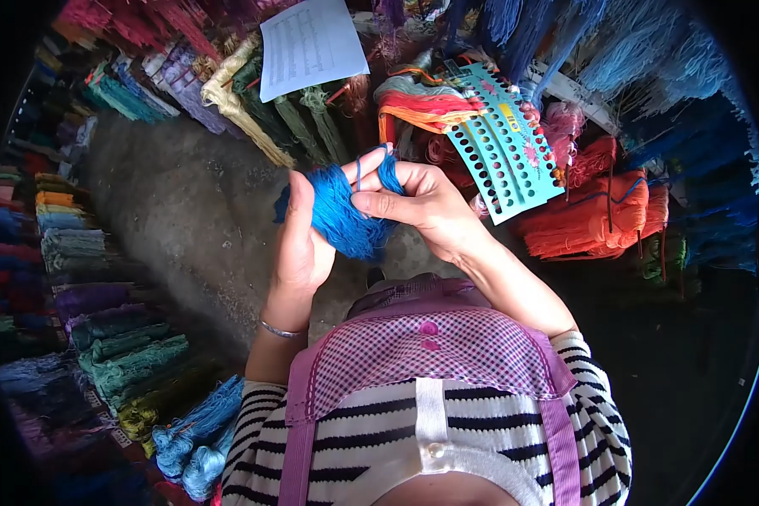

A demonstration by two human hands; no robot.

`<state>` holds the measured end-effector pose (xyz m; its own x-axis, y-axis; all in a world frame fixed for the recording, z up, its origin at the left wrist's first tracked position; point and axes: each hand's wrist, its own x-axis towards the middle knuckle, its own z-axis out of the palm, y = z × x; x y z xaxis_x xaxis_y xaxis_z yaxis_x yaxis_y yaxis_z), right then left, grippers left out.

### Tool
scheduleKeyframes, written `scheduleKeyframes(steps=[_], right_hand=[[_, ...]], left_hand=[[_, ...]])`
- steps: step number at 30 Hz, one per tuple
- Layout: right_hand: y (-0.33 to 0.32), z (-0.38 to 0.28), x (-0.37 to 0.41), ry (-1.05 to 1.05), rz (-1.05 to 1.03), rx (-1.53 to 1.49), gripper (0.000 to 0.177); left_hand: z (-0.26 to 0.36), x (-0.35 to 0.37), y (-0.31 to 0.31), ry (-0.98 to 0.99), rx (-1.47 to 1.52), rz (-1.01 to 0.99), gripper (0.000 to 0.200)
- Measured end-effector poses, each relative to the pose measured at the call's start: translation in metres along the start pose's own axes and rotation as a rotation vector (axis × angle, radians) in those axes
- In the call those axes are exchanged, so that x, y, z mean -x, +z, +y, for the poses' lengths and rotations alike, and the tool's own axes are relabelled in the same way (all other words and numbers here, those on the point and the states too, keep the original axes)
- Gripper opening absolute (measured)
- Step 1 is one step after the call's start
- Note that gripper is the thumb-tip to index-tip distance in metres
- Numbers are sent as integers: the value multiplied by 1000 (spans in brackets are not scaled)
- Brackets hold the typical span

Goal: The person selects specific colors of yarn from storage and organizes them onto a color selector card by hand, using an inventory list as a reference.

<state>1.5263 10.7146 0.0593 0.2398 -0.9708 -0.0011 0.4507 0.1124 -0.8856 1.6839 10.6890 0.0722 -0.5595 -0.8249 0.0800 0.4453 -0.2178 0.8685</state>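
Note:
A bundle of bright blue thread (346,215) hangs between my two hands, in front of my chest. My left hand (302,240) supports the bundle from its left side, with the thumb up along the thread and the other fingers mostly hidden behind it. The thumb and fingers of my right hand (417,202) are closed on the bundle's right part, and a blue strand loops over the fingers near the top. Just beyond my right hand is a turquoise card with rows of holes (502,139). Red, orange and grey threads (426,105) run to the card's left edge.
A printed paper sheet (312,46) lies on thread bundles at the top. Orange-red skeins (586,219) hang at the right, blue skeins (649,51) at the upper right. Rows of coloured skeins (135,363) line the left. Grey floor (177,202) shows between.

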Motion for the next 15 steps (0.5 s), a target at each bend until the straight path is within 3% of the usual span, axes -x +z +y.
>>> scheduleKeyframes(steps=[2, 3, 5, 8, 10, 12, 15], right_hand=[[-6, -2, 3, 5, -19, -4, 19], [-9, -3, 5, 11, -34, -9, 19], [-9, -5, 10, 2, -9, -51, 18], [-13, -7, 15, -9, 9, -91, 16], [-14, -12, 20, -40, -12, -93, 17], [-16, -17, 24, -45, -13, -136, 18], [-26, -14, 27, -42, -51, -138, 20]], left_hand=[[5, 3, 10, 6, 157, 38, 58], [2, 5, 4, 10, 156, 42, 58], [-2, 7, -9, 102, -273, 132, 35], [0, 8, 2, 136, -304, 230, 22], [-2, 9, 7, 125, -274, 220, 22], [0, 11, 18, -45, -53, 332, 24], [-5, 11, 33, -51, 61, 354, 28]])
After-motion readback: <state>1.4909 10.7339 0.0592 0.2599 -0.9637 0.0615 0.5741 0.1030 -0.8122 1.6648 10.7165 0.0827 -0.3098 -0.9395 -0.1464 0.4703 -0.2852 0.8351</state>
